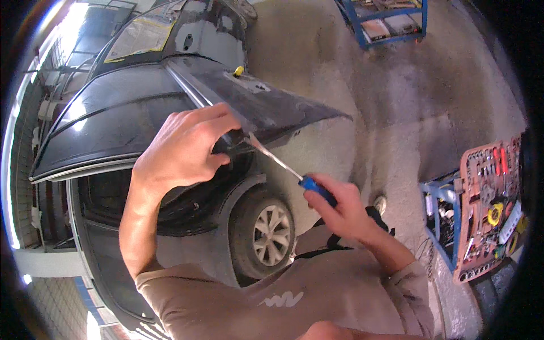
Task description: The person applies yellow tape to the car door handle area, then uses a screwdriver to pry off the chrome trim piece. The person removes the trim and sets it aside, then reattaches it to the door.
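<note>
My left hand (pixel 190 141) is raised in front of the dark car, its fingers and thumb curled around a small black part (pixel 233 139) whose kind I cannot make out. In my right hand (pixel 343 207) is a screwdriver (pixel 283 164) with a blue handle and a bare metal shaft. It slants up to the left. The tip end of its shaft meets the black part at my left fingertips; the exact contact point is too small to tell. My left fingers cover much of the black part.
The car's dark, sanded panel (pixel 266 107) juts out just beyond my hands, with a small yellow item (pixel 239 71) on it. Below is a wheel (pixel 271 235). An open tool case (pixel 481 221) leans on a blue cart (pixel 439 226) at right; a blue trolley (pixel 391 38) stands far off.
</note>
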`<action>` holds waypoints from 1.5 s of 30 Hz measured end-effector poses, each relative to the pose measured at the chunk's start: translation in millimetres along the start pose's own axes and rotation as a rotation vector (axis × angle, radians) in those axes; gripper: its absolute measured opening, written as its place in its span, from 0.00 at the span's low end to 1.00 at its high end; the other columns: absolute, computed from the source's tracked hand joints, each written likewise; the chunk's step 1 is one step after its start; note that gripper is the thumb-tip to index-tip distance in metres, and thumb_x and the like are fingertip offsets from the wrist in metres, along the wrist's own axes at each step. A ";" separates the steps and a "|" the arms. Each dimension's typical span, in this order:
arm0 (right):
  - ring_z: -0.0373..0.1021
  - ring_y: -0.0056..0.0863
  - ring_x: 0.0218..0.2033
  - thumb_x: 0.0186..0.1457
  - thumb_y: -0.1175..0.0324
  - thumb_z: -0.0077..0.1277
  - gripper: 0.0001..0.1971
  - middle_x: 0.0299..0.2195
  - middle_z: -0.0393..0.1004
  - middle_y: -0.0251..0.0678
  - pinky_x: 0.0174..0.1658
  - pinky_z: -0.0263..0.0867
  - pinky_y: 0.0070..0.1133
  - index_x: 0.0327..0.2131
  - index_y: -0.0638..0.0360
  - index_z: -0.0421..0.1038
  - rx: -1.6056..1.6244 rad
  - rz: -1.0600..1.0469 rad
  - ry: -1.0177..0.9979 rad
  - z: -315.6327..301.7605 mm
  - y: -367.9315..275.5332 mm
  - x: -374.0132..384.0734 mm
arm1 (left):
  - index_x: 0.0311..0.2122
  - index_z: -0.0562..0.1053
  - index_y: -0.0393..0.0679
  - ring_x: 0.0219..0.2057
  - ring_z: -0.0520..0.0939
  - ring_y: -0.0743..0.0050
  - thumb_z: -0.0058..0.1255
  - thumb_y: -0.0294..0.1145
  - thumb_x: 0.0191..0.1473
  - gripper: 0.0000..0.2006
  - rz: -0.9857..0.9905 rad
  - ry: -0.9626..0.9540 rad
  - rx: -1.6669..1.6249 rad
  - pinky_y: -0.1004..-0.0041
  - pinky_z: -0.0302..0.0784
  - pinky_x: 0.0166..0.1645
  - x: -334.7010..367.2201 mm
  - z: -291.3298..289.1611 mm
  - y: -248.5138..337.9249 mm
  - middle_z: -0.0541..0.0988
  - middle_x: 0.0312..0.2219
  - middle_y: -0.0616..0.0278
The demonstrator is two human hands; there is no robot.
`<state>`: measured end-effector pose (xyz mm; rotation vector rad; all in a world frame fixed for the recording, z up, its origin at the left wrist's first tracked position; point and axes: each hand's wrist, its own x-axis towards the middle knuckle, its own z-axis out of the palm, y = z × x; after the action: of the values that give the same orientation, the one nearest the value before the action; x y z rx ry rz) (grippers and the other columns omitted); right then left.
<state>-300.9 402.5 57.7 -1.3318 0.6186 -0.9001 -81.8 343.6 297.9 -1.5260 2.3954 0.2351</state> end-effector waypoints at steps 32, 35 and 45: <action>0.75 0.53 0.32 0.59 0.70 0.58 0.14 0.33 0.78 0.51 0.33 0.71 0.33 0.46 0.66 0.74 -0.328 -0.159 0.193 15.5 -37.0 -16.3 | 0.42 0.79 0.34 0.40 0.83 0.45 0.55 0.12 0.50 0.13 0.142 -0.049 -0.015 0.63 0.79 0.45 5.6 6.0 -7.7 0.83 0.38 0.49; 0.75 0.53 0.32 0.59 0.70 0.58 0.14 0.33 0.78 0.51 0.32 0.70 0.34 0.47 0.66 0.73 -0.338 -0.184 0.219 17.1 -40.3 -15.7 | 0.41 0.79 0.34 0.38 0.84 0.45 0.55 0.12 0.50 0.12 0.147 -0.039 -0.022 0.63 0.79 0.44 6.0 6.6 -7.9 0.83 0.37 0.49; 0.74 0.55 0.32 0.60 0.70 0.58 0.13 0.32 0.77 0.52 0.31 0.69 0.34 0.45 0.66 0.73 -0.343 -0.156 0.174 27.2 -39.7 -13.0 | 0.42 0.79 0.34 0.38 0.83 0.41 0.60 0.14 0.44 0.16 0.199 -0.041 0.028 0.62 0.79 0.42 3.1 4.6 -7.4 0.82 0.38 0.48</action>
<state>-293.4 428.4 99.6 -1.6361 0.8404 -1.0785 -75.6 339.2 292.6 -1.2579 2.5073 0.2704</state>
